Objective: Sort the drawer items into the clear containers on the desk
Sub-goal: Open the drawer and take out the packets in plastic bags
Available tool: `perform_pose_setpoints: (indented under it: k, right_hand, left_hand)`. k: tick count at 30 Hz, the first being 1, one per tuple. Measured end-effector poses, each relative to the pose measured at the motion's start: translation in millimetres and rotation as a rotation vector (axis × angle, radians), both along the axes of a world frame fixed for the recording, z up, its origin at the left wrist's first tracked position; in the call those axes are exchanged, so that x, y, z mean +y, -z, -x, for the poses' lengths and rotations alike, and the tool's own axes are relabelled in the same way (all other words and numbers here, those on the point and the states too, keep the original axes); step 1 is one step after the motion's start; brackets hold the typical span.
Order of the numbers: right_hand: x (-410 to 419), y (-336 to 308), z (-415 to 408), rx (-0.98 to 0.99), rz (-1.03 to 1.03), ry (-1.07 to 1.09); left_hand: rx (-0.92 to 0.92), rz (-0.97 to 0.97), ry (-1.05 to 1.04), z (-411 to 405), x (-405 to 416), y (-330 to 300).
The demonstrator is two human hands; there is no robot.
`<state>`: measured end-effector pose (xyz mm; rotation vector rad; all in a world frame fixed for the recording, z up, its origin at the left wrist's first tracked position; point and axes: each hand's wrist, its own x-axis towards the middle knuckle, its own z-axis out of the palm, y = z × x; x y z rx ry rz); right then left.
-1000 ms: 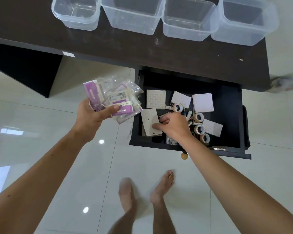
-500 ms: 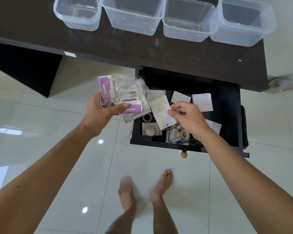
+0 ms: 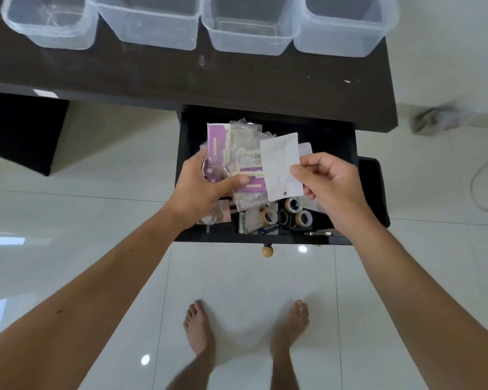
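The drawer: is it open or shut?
Open. The drawer is pulled out from under the desk, its tape rolls exposed.

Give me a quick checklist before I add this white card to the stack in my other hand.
1. White card held in the right hand: ok, pinched at its right edge.
2. Stack of packets secure in the left hand: ok, thumb pressed across the front.
3. Card lined up with the stack: ok, it overlaps the stack's right side.
4. Both hands over the open drawer, so a drop lands inside: ok.
5. Containers on the desk ready: ok, all four look empty.
6. Card matches the packets: cannot tell, its face is blank.
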<state>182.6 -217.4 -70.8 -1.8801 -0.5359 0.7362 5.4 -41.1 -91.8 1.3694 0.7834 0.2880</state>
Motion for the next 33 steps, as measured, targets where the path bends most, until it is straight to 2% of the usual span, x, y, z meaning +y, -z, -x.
perform_pose_setpoints:
  k: [5,12,17,19,24,33]
  right_hand:
    - [-40,-1,-21,-0.103,0.025,0.040]
    - [-105,-3,-69,-0.202,0.015,0.146]
    - [-150,-4,-128,0.129,-0.068,0.122]
    - [-165,-5,-151,0.201,-0.106,0.117]
    - [-204,14,-209,0.251,-0.154,0.184]
    - [-244,96,-284,0.310,-0.094,0.355]
  left_hand:
    - [-0.042,0.039,0.129,-49,-49,-7]
    - [-0.059,0.091,0.183,-119,-113,-20]
    - [-0.075,0.155,0.273,-177,-149,-24]
    - [-0.072,0.186,0.312,-203,-164,-21]
    - [-0.035,0.237,0.364,-270,-199,-1]
    - [0.091,0.123,0.136,-362,-246,76]
